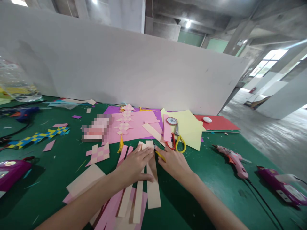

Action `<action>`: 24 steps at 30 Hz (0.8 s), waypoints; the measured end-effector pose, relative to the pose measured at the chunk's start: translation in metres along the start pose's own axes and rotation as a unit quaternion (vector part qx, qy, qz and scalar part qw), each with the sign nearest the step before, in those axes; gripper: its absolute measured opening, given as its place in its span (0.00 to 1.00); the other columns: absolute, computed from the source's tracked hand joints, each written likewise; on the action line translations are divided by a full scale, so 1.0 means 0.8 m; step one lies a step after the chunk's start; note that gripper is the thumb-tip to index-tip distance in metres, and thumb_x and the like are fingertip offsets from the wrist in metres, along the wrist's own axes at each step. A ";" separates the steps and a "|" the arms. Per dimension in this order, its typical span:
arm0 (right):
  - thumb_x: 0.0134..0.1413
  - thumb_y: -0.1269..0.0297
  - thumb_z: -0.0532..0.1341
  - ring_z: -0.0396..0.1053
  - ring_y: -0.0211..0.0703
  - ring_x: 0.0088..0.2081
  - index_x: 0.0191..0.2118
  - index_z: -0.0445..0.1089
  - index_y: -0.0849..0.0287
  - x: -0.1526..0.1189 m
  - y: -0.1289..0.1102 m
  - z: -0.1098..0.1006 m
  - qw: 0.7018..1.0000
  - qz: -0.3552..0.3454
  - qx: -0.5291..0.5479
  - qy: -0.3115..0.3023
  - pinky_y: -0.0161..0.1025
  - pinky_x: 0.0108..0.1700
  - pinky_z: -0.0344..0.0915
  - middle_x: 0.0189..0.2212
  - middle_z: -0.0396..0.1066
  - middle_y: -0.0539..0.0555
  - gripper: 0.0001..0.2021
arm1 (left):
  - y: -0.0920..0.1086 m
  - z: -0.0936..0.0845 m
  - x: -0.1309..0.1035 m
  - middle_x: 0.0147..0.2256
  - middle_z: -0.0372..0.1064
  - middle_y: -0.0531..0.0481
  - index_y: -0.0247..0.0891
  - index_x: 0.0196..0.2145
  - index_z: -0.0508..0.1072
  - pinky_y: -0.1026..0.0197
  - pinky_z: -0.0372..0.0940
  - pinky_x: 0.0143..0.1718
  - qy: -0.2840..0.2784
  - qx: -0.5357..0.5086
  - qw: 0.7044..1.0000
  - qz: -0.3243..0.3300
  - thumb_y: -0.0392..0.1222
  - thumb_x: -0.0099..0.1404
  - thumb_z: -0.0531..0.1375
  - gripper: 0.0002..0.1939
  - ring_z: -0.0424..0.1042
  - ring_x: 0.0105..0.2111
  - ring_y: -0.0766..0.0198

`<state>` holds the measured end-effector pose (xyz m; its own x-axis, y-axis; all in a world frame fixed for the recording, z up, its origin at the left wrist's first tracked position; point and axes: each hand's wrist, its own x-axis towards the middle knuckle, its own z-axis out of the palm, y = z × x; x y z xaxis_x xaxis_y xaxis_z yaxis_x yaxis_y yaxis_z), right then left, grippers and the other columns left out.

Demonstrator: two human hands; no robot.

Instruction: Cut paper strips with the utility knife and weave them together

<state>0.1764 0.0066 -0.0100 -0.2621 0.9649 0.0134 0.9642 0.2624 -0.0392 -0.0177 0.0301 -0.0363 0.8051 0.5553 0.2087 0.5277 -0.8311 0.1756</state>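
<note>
My left hand [141, 161] lies with its fingers stretched out over cream paper strips [153, 191], the thumb spread towards the widest one. In my right hand [176, 161] is a slim yellow craft knife [160, 156], its tip at the top end of that wide strip. Pink paper strips [122, 156] run beneath my left hand and forearm. Just beyond my right hand, scissors [177, 137] with red and yellow handles rest on paper. A pink-and-cream woven piece [99, 154] lies left of my hands, and a woven chain [124, 123] with a yellow tassel lies behind them.
Pink and purple glue guns and machines flank the work: a pink glue gun [232, 159] and purple device [280, 185] at right, another purple device [14, 172] at left. A white board [131, 70] closes the back. A water bottle [19, 83] stands far left.
</note>
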 end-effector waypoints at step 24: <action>0.59 0.61 0.49 0.72 0.45 0.35 0.59 0.58 0.48 -0.009 0.024 -0.002 0.997 0.049 -0.034 0.059 0.38 0.31 0.65 0.47 0.68 0.54 0.22 | -0.004 0.005 -0.004 0.59 0.55 0.37 0.33 0.61 0.54 0.45 0.46 0.59 0.004 0.001 1.000 -0.011 0.69 0.56 0.50 0.45 0.54 0.59 0.46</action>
<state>0.1966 0.0048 -0.0094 -0.1647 0.9777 0.1306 0.9863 0.1633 0.0212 -0.0209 0.0304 -0.0413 0.7914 0.5733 0.2120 0.5457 -0.8190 0.1776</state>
